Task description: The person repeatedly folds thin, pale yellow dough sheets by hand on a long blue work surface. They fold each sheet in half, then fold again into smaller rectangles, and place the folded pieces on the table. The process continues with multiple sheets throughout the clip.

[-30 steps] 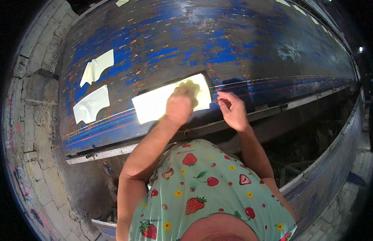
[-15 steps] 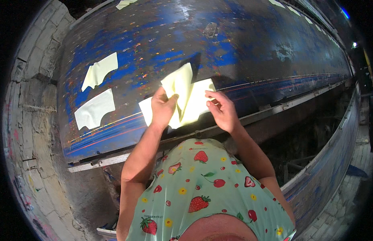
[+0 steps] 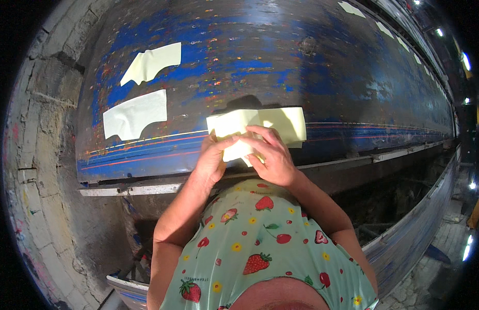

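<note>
Several pale yellow, cut fabric pieces (image 3: pixel 285 122) are held together in front of me, just above the table's near edge. My left hand (image 3: pixel 212 161) grips them at their lower left, its thumb lying on top. Over their middle is my right hand (image 3: pixel 273 157), with its fingers bent and the thumb below, pinching the near edge of the fabric. The brightly lit left part of the cloth partly hides the left fingers. Farther left, two separate cut pieces lie on the table: a white one (image 3: pixel 141 114) and a pale yellow one (image 3: pixel 154 63) beyond it.
The long table (image 3: pixel 239 57) is dark, with worn blue paint and coloured lines along its near side. A metal rail (image 3: pixel 146 188) borders its near edge. More pale pieces (image 3: pixel 351 9) lie along the far right edge. A rough brick wall (image 3: pixel 43 144) stands left.
My right hand has come left onto the fabric beside my left hand. The upright, folded piece now lies flatter, and the cloth extends farther right. The view has shifted slightly.
</note>
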A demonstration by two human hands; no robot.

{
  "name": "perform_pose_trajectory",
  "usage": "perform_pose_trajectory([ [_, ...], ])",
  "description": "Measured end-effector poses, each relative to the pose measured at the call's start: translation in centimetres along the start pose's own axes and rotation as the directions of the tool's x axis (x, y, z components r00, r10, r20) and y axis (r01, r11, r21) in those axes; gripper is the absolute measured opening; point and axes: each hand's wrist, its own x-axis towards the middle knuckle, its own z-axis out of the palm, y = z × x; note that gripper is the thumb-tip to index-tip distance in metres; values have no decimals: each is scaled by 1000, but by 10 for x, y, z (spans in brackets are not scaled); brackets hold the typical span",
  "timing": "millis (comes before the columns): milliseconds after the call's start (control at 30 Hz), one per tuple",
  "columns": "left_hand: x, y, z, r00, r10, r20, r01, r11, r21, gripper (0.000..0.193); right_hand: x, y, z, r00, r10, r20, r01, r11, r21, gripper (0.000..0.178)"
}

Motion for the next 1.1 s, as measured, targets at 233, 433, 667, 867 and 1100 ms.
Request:
perform_pose_trajectory([
  [233,-5,-9,-8,975,53,215,16,952,-305,37,-7,-6,1,998,11,-58,-2,990,144,54],
  [433,-5,-7,11,938,164,305,-184,982,39,27,-6,-17,-28,974,-96,-205,115,990,82,50],
  [667,-23,-2,65,860,340,380,-386,921,49,25,0,-29,-65,929,-7,-370,15,1000,18,46],
  [867,-33,-26,112,870,426,251,-474,861,182,26,-8,-6,-110,937,-110,-333,136,989,56,19],
  [1100,-44,-76,181,919,388,64,-391,884,256,23,-50,51,-163,976,15,-216,77,909,410,6],
])
